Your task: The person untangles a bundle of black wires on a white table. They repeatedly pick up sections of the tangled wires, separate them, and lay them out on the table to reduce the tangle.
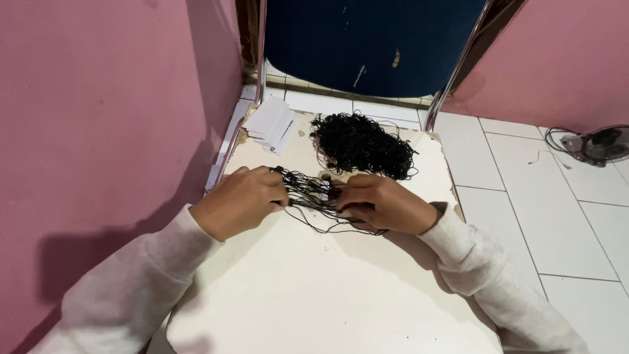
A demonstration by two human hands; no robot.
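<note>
My left hand [239, 200] and my right hand [380, 204] both pinch a bundle of thin black strings [313, 195] stretched between them over a cream board [314, 288]. A small white tag shows among the strings near my right fingertips. Behind the hands lies a tangled heap of black strings [362, 144]. A stack of white paper tags [272, 124] sits at the board's far left corner.
The board rests on a chair with a dark blue backrest [370, 42] and chrome frame. Pink walls [98, 111] close in on the left and at back right. White floor tiles lie to the right, with a small fan [599, 144] on them.
</note>
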